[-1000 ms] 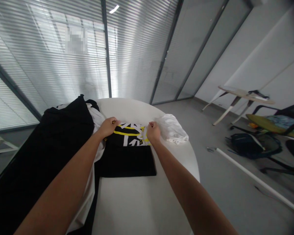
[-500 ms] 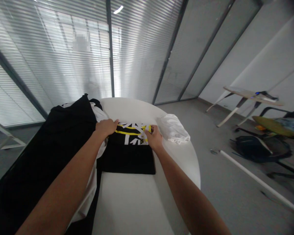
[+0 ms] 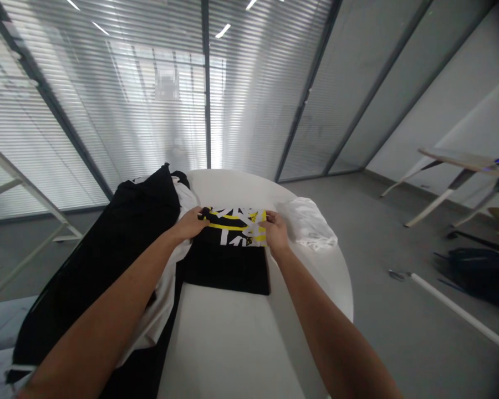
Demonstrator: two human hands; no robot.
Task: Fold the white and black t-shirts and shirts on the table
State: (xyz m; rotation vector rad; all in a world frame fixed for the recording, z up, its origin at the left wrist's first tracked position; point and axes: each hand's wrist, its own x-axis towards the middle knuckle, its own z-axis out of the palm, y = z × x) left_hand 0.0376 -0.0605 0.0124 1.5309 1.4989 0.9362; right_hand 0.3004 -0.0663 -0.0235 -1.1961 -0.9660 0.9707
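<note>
Black, white and yellow, one folded patterned cloth point(image 3: 237, 226) is pinched at its two ends by two bare hands, left point(image 3: 194, 221) and right point(image 3: 276, 230).

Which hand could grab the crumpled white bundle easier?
Probably the right hand: it's close beside the white bundle, while the left hand holds the far left end of the printed cloth.

Beyond both hands: partition point(image 3: 258, 116) with horizontal blinds and dark uprights. Right of the right hand point(image 3: 278, 233): crumpled white bundle point(image 3: 311, 221), nearby; farther right, white pole point(image 3: 461, 315) lying on grey floor point(image 3: 378, 343), dark item point(image 3: 478, 274), identity unclear, and side table point(image 3: 461, 158). Left of the left hand point(image 3: 194, 221): black-and-white cloth heap point(image 3: 128, 238); farther left, pale frame point(image 3: 37, 194).
</note>
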